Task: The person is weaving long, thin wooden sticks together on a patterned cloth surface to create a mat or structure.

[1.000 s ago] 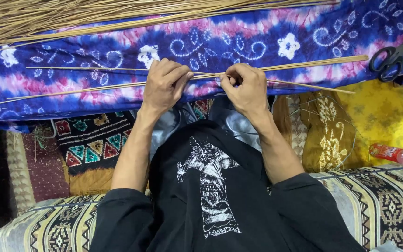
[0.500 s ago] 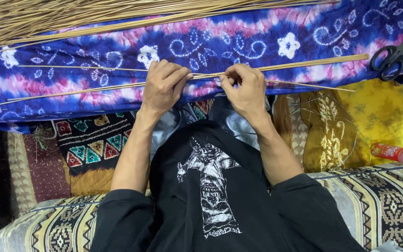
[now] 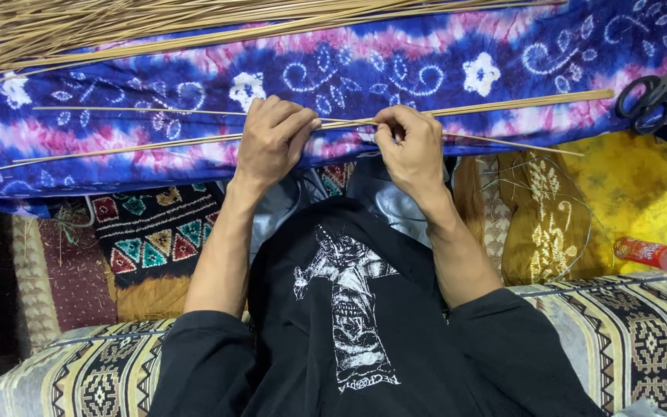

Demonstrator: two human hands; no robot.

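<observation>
Several thin, pale straw-coloured sticks (image 3: 503, 102) are lying almost flat across a blue and purple patterned cloth (image 3: 395, 62), stretching far to both sides. They are crossing near the middle, where the left hand (image 3: 270, 143) and the right hand (image 3: 409, 150) are pinching them, the fingers closing around the crossing point.

I count my two hands (image 3: 272, 143) (image 3: 409, 147), one pair of black scissors (image 3: 646, 96), one red bottle (image 3: 648, 253), and one heap of uncounted thin sticks (image 3: 117, 27) upper left.
</observation>
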